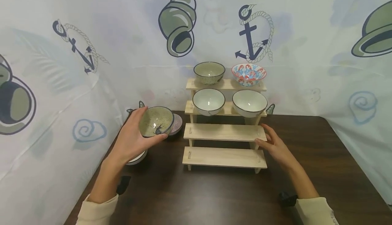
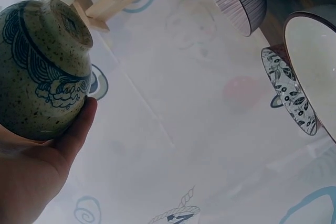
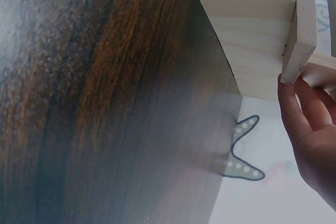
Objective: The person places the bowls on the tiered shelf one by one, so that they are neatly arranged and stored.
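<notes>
Speckled bowl [image 1: 155, 121] in L hand [image 1: 132, 137]

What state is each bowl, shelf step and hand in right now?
Speckled bowl: lifted, tilted, held by the left hand.
Right hand: fingers straight, touching the wooden rack.
Top step: olive bowl and red-blue bowl, upright.
Second step: two white bowls, upright.
Lower two steps: bare.
Striped bowl: on the table, behind the held one.
</notes>
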